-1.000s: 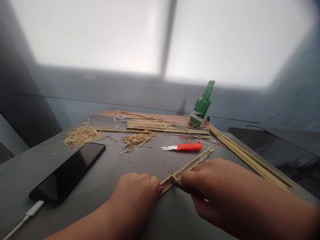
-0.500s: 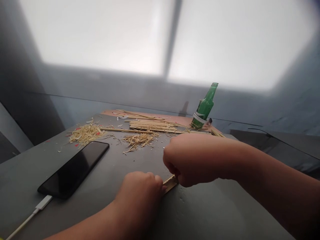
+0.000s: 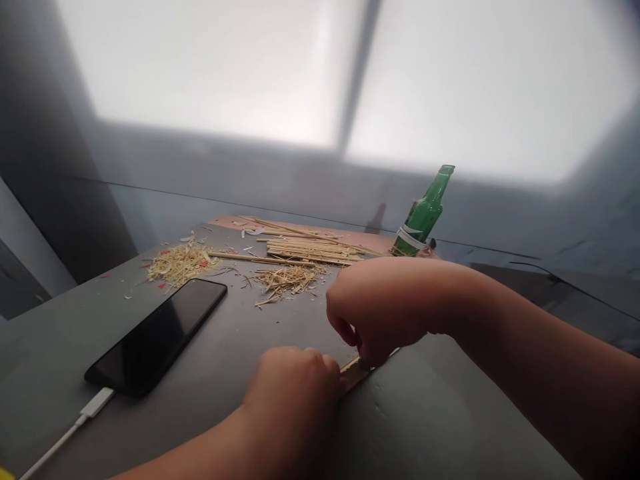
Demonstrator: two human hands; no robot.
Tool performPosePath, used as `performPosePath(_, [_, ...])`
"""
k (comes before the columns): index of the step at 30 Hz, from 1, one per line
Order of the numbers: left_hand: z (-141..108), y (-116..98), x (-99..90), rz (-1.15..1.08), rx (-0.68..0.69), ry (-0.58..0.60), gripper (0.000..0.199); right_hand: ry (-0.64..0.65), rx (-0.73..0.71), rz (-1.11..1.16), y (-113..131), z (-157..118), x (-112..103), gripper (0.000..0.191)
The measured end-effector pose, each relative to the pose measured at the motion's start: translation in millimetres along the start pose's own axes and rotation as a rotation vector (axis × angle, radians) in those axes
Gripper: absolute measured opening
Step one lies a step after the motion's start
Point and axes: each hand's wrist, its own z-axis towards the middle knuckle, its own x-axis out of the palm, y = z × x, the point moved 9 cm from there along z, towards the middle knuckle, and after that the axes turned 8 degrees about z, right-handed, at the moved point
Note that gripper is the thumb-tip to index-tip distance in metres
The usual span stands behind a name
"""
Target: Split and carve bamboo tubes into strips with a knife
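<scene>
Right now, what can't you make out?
Head view:
Narrow tan bamboo-like strip: near part covered by the left hand, a farther stretch by the right hand.
Whether the right hand holds a tool: hidden by its own fist.
Thin white charging cable: cut off by the bottom edge.
Bright yellow object: cut off by the bottom-left corner, unidentifiable.

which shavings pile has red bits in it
The left pile, beyond the phone: red bits show there, while the right pile shows none.

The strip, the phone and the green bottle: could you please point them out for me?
Strip (image 3: 355,376), head view: its short uncovered stretch.
Phone (image 3: 158,337), head view: middle of its dark screen.
Green bottle (image 3: 424,213), head view: its upper glass body.
</scene>
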Motion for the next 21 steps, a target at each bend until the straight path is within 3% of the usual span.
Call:
performPosePath(6, [0, 4, 5.8, 0.065, -0.032, 0.076, 0.026, 0.275, -0.020, 0.220, -15, 10, 18, 0.021])
performPosePath(14, [1, 7, 11.0, 0.080, -0.059, 0.098, 0.031, 0.224, 0.090, 0.240, -25, -5, 24, 0.008])
performPosePath(17, [0, 7, 10.2, 0.075, -0.062, 0.084, 0.032, 0.215, 0.088, 0.292, -26, -7, 26, 0.012])
performPosePath(19, [0, 7, 8.7, 0.074, -0.065, 0.072, 0.031, 0.163, 0.072, 0.255, -25, -7, 23, 0.002])
performPosePath(21, [0, 8, 6.9, 0.074, -0.078, 0.056, 0.031, 0.107, 0.068, 0.225, -23, -7, 20, 0.012])
